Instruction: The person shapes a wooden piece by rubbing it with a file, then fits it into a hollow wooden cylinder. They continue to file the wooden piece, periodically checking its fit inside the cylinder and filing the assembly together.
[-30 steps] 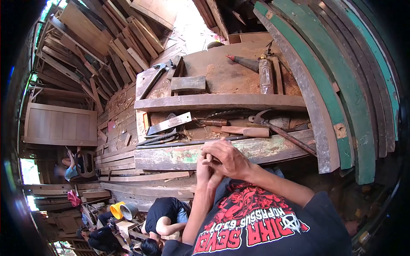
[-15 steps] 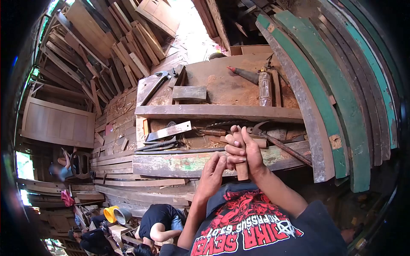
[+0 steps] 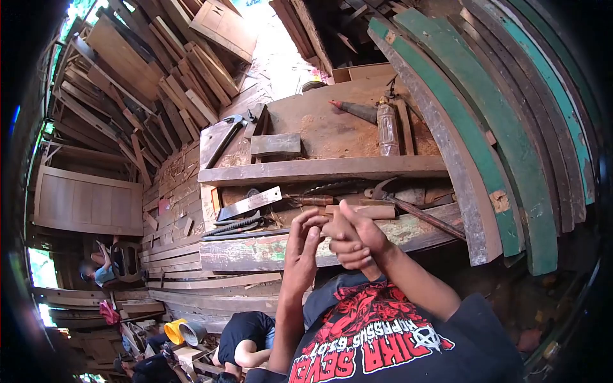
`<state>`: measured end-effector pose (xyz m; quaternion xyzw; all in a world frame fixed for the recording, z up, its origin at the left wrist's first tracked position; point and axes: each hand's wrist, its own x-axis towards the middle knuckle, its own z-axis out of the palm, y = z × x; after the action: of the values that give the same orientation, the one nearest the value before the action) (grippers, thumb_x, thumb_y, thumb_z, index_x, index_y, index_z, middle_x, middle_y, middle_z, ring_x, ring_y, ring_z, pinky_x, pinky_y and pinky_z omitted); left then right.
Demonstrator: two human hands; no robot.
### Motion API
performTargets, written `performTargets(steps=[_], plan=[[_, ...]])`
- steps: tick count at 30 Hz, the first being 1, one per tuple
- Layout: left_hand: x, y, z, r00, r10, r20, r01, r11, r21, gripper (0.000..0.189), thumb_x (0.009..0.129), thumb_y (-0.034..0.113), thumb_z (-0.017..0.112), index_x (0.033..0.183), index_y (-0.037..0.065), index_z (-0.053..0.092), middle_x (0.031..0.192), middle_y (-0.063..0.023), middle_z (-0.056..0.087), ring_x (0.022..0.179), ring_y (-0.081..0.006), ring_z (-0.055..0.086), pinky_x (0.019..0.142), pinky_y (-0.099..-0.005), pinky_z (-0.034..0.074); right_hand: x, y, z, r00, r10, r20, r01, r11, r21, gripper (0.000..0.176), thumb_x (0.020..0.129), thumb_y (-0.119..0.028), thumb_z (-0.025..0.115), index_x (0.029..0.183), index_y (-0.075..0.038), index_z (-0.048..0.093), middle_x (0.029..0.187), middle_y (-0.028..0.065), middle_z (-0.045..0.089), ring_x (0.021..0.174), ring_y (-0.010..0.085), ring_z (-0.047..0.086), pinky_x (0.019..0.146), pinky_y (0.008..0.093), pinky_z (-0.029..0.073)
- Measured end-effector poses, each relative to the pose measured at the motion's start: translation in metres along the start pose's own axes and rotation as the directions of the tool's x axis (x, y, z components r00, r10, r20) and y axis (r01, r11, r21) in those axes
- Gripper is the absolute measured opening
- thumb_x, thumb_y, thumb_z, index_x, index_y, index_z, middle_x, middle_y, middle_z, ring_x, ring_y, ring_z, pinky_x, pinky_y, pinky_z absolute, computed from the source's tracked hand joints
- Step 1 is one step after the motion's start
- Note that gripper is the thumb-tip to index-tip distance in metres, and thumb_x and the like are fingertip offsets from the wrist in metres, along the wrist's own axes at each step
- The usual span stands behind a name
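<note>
A short wooden piece is held in my right hand, its lower end sticking out below the curled fingers in front of my shirt. Just left of it, my left hand is raised with its fingers bent and apart, and nothing shows in it. Its fingertips are close to the right hand; whether they touch is unclear. Beyond both hands, the bench trough holds a metal square, a claw hammer and a flat wooden piece.
On the bench top stand a wooden block, a plastic bottle and a red-tipped tool. Long green boards lean at the right. Stacked planks fill the upper left. Other people are at the lower left.
My left hand has moved left and up, away from the wooden piece and the right hand's fingers. My right hand has tilted the piece, its lower end now further right.
</note>
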<state>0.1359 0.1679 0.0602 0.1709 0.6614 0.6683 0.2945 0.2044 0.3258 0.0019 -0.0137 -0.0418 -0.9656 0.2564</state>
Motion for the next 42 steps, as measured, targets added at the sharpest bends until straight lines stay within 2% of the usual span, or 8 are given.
performTargets(steps=[7, 13, 23, 27, 31, 36, 38, 42], plan=[[0.003, -0.009, -0.006, 0.996, -0.068, 0.057, 0.062, 0.994, 0.095, 0.026, 0.109, 0.016, 0.059, 0.125, -0.002, 0.068, 0.099, -0.0016, 0.071, 0.081, -0.0051, 0.058, 0.070, -0.0218, 0.047, 0.005, 0.013, 0.007, 0.949, 0.107, -0.297, -0.160, 0.974, -0.162, 0.062, 0.102, -0.074, 0.043, 0.092, -0.013, 0.052, 0.060, -0.0057, 0.041, 0.040, 0.0052, 0.038, 0.037, 0.0217, 0.035], [0.005, -0.020, -0.023, 0.998, -0.068, 0.002, 0.067, 0.989, -0.135, 0.025, 0.108, 0.015, 0.060, 0.122, -0.004, 0.068, 0.115, -0.0153, 0.075, 0.104, -0.0174, 0.070, 0.091, -0.0307, 0.057, 0.000, 0.014, 0.009, 0.923, -0.188, -0.336, -0.157, 0.611, -0.775, 0.056, 0.107, -0.063, 0.047, 0.108, -0.009, 0.058, 0.079, -0.0013, 0.055, 0.059, 0.0058, 0.048, 0.050, 0.0230, 0.042], [0.002, -0.018, -0.034, 0.961, -0.077, -0.266, -0.028, 0.929, -0.370, 0.020, 0.106, 0.012, 0.062, 0.118, -0.003, 0.067, 0.114, -0.0187, 0.074, 0.103, -0.0241, 0.075, 0.093, -0.0388, 0.064, -0.035, -0.024, 0.029, 0.876, -0.465, -0.127, -0.068, 0.142, -0.988, 0.035, 0.102, -0.024, 0.071, 0.124, 0.003, 0.072, 0.093, 0.0031, 0.072, 0.077, 0.0075, 0.063, 0.068, 0.0256, 0.053], [-0.002, -0.011, -0.047, 0.957, -0.039, -0.288, -0.032, 0.971, -0.236, 0.024, 0.105, 0.011, 0.064, 0.125, -0.003, 0.065, 0.118, -0.0192, 0.073, 0.111, -0.0257, 0.073, 0.099, -0.0367, 0.060, -0.054, -0.038, 0.048, 0.788, -0.580, -0.207, -0.116, 0.190, -0.975, 0.030, 0.093, -0.015, 0.081, 0.115, 0.005, 0.076, 0.088, 0.0027, 0.073, 0.078, 0.0073, 0.064, 0.069, 0.0250, 0.053], [0.000, 0.016, -0.013, 0.950, 0.311, -0.007, -0.267, 0.828, 0.493, 0.042, 0.094, 0.008, 0.076, 0.134, 0.001, 0.064, 0.124, -0.0157, 0.071, 0.124, -0.0258, 0.066, 0.108, -0.0363, 0.049, -0.053, -0.038, 0.047, 0.751, -0.599, -0.278, -0.146, 0.261, -0.954, 0.031, 0.090, -0.018, 0.084, 0.109, 0.005, 0.076, 0.086, 0.0037, 0.074, 0.078, 0.0062, 0.065, 0.068, 0.0246, 0.054], [0.004, 0.019, 0.007, 0.950, -0.045, 0.309, -0.219, 0.609, 0.762, 0.033, 0.092, 0.022, 0.079, 0.109, -0.002, 0.063, 0.088, -0.0259, 0.067, 0.077, -0.0385, 0.066, 0.070, -0.0443, 0.051, -0.043, -0.029, 0.043, 0.703, -0.699, -0.129, -0.037, 0.145, -0.989, 0.031, 0.090, -0.023, 0.085, 0.102, 0.003, 0.075, 0.085, 0.0030, 0.073, 0.077, 0.0053, 0.064, 0.067, 0.0241, 0.053], [-0.002, 0.014, 0.018, 0.970, -0.107, 0.218, -0.102, 0.637, 0.764, 0.033, 0.098, 0.027, 0.073, 0.103, -0.002, 0.060, 0.086, -0.0299, 0.064, 0.080, -0.0479, 0.063, 0.066, -0.0490, 0.048, -0.041, -0.028, 0.040, 0.667, -0.742, -0.065, 0.033, 0.117, -0.993, 0.031, 0.090, -0.024, 0.086, 0.099, 0.002, 0.074, 0.084, 0.0019, 0.072, 0.077, 0.0049, 0.064, 0.067, 0.0238, 0.053], [-0.012, -0.005, 0.016, 0.986, 0.032, 0.163, -0.125, 0.790, 0.600, 0.038, 0.109, 0.033, 0.054, 0.096, -0.003, 0.057, 0.075, -0.0190, 0.057, 0.066, -0.0351, 0.056, 0.061, -0.0432, 0.044, -0.046, -0.036, 0.015, 0.512, -0.859, 0.002, 0.092, 0.053, -0.994, 0.032, 0.101, -0.031, 0.074, 0.095, 0.000, 0.073, 0.079, -0.0020, 0.069, 0.073, 0.0043, 0.062, 0.067, 0.0238, 0.052]])
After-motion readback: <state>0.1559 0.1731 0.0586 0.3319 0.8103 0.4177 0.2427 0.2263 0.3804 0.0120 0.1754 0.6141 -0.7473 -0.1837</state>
